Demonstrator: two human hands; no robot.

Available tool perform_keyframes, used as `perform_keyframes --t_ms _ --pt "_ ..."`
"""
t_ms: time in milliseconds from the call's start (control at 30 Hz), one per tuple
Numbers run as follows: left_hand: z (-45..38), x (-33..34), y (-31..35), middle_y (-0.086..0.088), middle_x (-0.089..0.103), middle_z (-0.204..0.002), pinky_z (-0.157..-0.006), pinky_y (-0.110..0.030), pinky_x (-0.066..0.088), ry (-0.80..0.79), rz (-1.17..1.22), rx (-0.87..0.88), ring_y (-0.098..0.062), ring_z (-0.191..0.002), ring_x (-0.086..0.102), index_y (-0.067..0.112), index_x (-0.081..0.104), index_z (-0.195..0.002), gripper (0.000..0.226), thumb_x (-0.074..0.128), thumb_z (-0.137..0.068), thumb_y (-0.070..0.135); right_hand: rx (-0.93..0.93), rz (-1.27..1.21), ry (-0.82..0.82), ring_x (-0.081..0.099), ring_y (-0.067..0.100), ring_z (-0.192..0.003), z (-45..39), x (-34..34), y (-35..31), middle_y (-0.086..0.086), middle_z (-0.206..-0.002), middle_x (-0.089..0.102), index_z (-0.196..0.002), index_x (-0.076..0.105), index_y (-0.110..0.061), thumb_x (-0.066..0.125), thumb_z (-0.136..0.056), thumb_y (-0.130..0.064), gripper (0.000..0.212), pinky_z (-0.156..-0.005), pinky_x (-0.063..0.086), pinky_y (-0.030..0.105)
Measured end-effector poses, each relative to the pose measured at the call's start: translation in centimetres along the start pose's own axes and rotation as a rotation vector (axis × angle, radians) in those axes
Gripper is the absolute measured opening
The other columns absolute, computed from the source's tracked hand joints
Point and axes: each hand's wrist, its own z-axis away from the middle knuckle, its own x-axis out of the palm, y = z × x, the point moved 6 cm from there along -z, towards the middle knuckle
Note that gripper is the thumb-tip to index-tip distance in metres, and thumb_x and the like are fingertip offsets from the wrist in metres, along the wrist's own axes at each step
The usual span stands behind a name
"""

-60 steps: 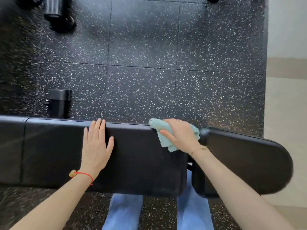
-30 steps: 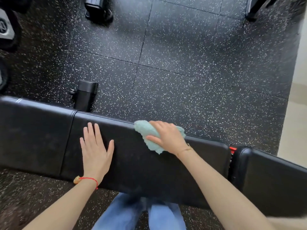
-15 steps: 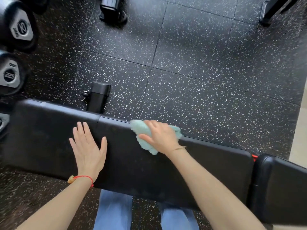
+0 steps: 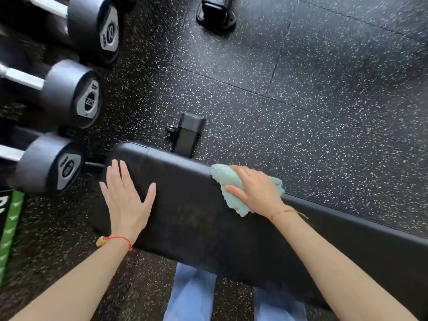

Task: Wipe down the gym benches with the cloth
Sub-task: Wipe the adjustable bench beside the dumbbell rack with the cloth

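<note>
A black padded gym bench (image 4: 196, 218) runs across the view from centre left to lower right. My left hand (image 4: 126, 200) lies flat on its left end, fingers spread, a red cord at the wrist. My right hand (image 4: 254, 191) presses a crumpled pale green cloth (image 4: 228, 184) onto the bench's far edge, near the middle. Part of the cloth is hidden under my palm.
Three black dumbbells (image 4: 69, 98) on a rack stick out at the left, close to the bench's end. The bench's black foot (image 4: 188, 135) and another black foot (image 4: 215, 11) stand on the speckled rubber floor (image 4: 312, 89). A green-edged sign (image 4: 9, 230) is at far left. Blue trouser legs (image 4: 192, 295) show below the bench.
Both hands have slid left along the bench, the right one dragging the cloth along its far edge. The view followed left, so the dumbbell rack and the bench's end came into sight.
</note>
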Motion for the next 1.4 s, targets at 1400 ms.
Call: perform_keyframes --t_ms 1400 --pt "3.6 1.0 4.7 -0.010 -0.006 -0.164 -0.120 -0.054 0.011 -0.010 0.060 0.093 -0.026 -0.151 -0.006 0.009 0.006 -0.155 0.088 0.040 -0.089 0.056 -0.139 -0.066 -0.079 0.059 0.028 -0.107 -8.9 0.8 -10.7 0.006 -0.124 0.059 -0.139 0.039 -0.021 0.042 -0.093 -0.063 0.062 -0.085 0.049 0.043"
